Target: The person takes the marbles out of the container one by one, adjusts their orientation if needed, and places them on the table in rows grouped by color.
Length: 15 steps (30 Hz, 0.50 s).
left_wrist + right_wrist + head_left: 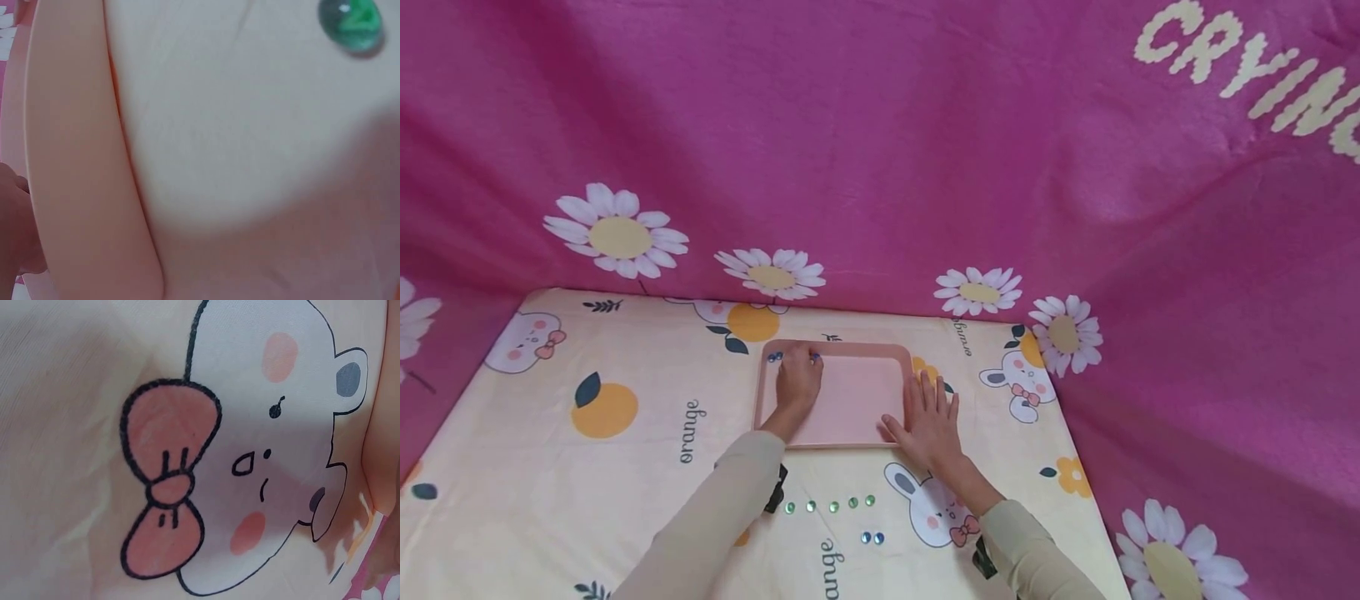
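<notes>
My left hand [799,379] reaches into a shallow pink tray [850,445], its fingers curled near the far wall. A blue glass marble [815,357] shows at its fingertips, seemingly pinched, though the fingers partly hide it. Just left of that hand, a pair of blue marbles [775,357] lies in the tray's far left corner. My right hand [932,425] rests with spread fingers over the tray's right edge, thumb toward the inside. In the left wrist view the tray's near wall [87,156] hides most of the left hand [19,225].
On the patterned cloth [662,500] in front of the tray lies a row of several green marbles [833,507]. Two more blue marbles [872,538] sit nearer to me. A magenta curtain [880,150] with daisies rises behind the table and along its sides.
</notes>
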Available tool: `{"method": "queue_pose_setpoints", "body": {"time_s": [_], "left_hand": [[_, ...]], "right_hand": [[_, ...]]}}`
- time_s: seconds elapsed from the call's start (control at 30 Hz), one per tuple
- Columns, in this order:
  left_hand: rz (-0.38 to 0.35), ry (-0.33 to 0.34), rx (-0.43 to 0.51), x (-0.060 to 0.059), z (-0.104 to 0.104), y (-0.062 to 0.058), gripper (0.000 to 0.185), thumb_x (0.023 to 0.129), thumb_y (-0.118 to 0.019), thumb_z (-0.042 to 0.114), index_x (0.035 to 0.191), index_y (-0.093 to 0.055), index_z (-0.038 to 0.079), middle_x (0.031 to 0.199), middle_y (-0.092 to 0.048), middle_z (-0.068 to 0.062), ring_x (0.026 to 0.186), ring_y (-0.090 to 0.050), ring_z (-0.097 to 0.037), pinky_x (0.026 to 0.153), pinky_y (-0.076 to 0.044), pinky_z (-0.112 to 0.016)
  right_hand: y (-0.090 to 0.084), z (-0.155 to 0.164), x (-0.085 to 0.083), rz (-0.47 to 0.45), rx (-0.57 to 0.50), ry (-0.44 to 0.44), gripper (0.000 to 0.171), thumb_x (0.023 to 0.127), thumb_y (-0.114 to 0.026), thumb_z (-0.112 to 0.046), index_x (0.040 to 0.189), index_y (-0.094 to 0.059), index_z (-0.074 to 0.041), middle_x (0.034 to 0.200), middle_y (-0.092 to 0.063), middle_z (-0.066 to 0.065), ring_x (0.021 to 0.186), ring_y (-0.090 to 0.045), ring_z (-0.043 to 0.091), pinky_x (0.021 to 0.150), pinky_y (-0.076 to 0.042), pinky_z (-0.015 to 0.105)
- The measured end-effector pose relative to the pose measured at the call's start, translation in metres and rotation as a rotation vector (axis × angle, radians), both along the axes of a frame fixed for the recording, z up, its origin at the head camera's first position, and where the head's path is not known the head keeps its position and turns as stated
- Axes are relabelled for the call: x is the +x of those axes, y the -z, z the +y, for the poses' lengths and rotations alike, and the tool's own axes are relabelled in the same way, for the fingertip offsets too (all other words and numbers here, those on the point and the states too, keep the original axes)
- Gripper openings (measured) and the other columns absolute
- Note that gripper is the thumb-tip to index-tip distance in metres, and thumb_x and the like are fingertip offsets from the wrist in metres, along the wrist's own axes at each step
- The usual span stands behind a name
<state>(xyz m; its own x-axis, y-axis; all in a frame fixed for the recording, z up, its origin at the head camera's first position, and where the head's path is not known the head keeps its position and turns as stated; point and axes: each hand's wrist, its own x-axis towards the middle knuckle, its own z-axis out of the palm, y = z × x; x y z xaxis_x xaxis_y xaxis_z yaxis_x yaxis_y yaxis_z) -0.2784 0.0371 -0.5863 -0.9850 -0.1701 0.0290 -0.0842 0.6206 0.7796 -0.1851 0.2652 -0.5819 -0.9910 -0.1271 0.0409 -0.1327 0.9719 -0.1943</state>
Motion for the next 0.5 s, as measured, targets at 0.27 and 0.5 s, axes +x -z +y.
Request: {"method": "queue_pose_setpoints", "body": {"time_s": [0.27,0.5], "left_hand": [[0.092,0.101,0.095,0.016,-0.007,-0.011,0.016,0.095,-0.068,0.008,0.108,-0.074,0.003,0.094,-0.071,-0.010,0.084,-0.066,-0.024,0.074,-0.056,-0.041],[0.202,0.252,0.203,0.048,-0.004,-0.020,0.012,0.090,-0.073,0.005,0.100,-0.075,-0.002,0.083,-0.071,-0.006,0.077,-0.066,-0.017,0.072,-0.057,-0.036]], "right_hand": [[0.001,0.000,-0.002,-0.008,0.027,0.007,0.093,0.092,-0.045,-0.067,0.161,-0.016,-0.011,0.166,-0.013,0.013,0.151,-0.003,0.039,0.115,-0.003,0.066],[0.001,0.000,-0.001,-0.008,0.004,-0.002,0.093,0.092,-0.046,-0.066,0.161,-0.017,-0.011,0.166,-0.014,0.013,0.150,-0.003,0.040,0.115,-0.001,0.066]]}}
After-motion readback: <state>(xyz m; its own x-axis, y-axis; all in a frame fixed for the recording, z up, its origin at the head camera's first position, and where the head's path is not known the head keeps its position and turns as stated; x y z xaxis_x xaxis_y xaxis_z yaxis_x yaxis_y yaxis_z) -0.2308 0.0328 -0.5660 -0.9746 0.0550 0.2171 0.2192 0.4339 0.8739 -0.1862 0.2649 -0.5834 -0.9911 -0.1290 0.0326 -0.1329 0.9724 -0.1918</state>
